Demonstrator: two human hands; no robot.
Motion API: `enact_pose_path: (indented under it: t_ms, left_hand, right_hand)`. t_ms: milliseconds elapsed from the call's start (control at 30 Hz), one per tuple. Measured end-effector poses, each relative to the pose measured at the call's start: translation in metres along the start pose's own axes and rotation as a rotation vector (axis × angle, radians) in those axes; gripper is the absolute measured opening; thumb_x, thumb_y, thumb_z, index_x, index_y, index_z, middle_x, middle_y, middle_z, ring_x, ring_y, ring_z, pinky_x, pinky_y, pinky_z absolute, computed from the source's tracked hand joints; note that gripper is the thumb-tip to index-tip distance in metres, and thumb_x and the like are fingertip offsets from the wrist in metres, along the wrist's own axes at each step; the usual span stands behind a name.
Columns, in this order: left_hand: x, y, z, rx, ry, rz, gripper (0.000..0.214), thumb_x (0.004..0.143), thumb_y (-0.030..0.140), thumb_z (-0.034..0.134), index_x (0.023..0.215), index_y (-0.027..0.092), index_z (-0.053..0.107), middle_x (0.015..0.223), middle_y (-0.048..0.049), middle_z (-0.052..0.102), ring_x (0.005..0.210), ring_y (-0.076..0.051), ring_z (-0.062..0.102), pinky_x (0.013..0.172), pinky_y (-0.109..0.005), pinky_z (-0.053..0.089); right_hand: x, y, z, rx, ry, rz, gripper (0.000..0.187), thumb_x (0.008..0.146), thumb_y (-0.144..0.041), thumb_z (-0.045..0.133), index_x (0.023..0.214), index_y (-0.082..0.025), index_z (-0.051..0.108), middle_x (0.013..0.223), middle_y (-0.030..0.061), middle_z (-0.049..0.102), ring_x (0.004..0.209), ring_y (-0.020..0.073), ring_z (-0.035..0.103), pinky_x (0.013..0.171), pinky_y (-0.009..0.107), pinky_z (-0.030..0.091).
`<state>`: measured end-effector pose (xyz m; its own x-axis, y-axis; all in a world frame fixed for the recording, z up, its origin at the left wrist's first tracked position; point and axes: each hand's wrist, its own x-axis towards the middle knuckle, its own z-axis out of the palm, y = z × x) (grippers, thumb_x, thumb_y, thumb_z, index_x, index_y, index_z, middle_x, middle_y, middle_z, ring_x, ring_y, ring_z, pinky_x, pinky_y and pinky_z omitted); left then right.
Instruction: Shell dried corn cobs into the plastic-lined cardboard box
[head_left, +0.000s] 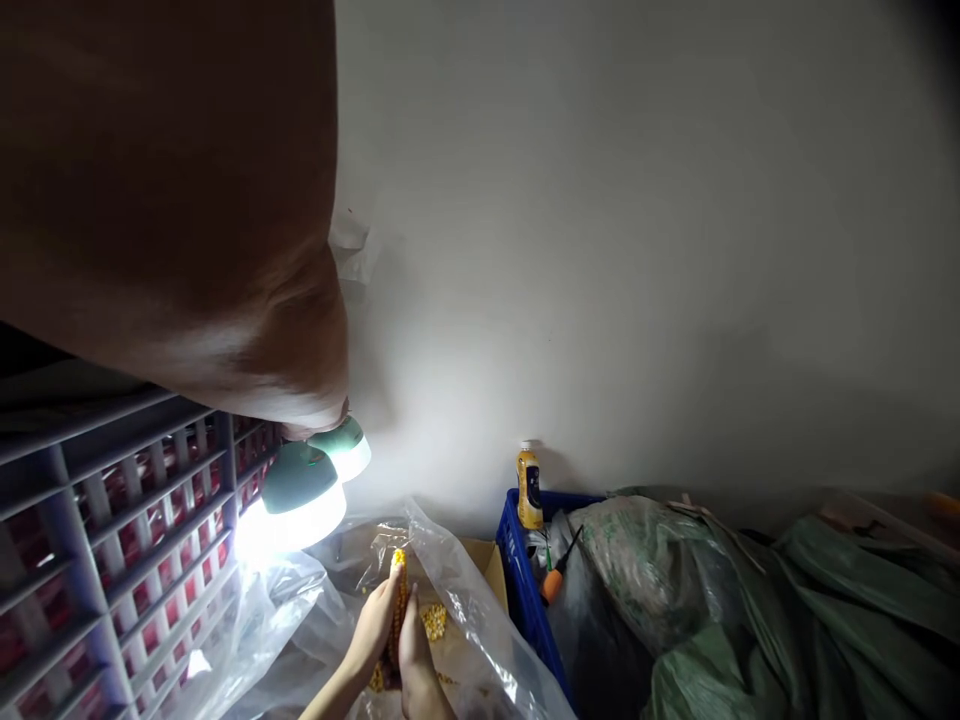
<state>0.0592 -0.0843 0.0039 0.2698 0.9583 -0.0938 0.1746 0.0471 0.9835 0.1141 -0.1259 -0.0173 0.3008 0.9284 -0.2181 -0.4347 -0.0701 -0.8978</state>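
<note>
Low in the head view, my left hand point(373, 622) and my right hand point(415, 640) are closed together around a corn cob point(399, 600). The cob points upward; its tip is yellow and the part between my palms looks reddish brown. Most of my fingertips are hidden behind it. Below and around my hands lies a clear plastic sheet point(480, 615) lining a cardboard box point(491, 565). Loose yellow corn kernels point(434, 622) lie in a small heap just right of the cob, with more under my wrists.
Two lit lamps point(304, 490) hang at the left, beside a stacked plastic crate point(142, 560) and under a large brown bulging thing point(172, 210). On the right stand a blue crate point(517, 560), a yellow bottle point(529, 490), an orange-handled tool point(553, 585) and green sacks point(832, 600).
</note>
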Motion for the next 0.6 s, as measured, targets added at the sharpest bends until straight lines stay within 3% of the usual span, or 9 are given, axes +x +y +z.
enact_pose_path:
  t_ms: [200,400,600]
  left_hand:
    - [0.0,0.0,0.001,-0.034,-0.052,-0.016,0.064,0.07,0.067,0.036,0.085,0.011,0.063,0.08,-0.007,0.066,0.083,-0.025,0.059,0.075,-0.03,0.045]
    - [0.001,-0.004,0.002,-0.07,-0.086,-0.03,0.065,0.072,0.067,0.035,0.088,0.01,0.062,0.078,-0.0062,0.066,0.081,-0.024,0.059,0.073,-0.029,0.046]
    - [0.01,-0.016,0.002,-0.036,-0.089,-0.041,0.071,0.072,0.068,0.031,0.096,0.008,0.061,0.089,-0.0094,0.067,0.094,-0.026,0.058,0.083,-0.03,0.043]
  right_hand:
    - [-0.006,-0.011,0.002,-0.03,0.015,0.006,0.048,0.074,-0.06,0.042,0.079,-0.02,0.07,0.077,0.0077,0.067,0.097,0.0245,0.06,0.077,0.031,0.048]
    - [-0.013,-0.018,0.004,-0.118,0.073,0.029,0.055,0.074,-0.062,0.037,0.079,-0.018,0.069,0.068,0.0078,0.065,0.078,0.0245,0.063,0.057,0.029,0.049]
    - [-0.012,-0.014,0.003,-0.084,0.044,0.114,0.054,0.074,-0.063,0.038,0.08,-0.02,0.069,0.06,0.0062,0.063,0.068,0.0245,0.063,0.051,0.03,0.048]
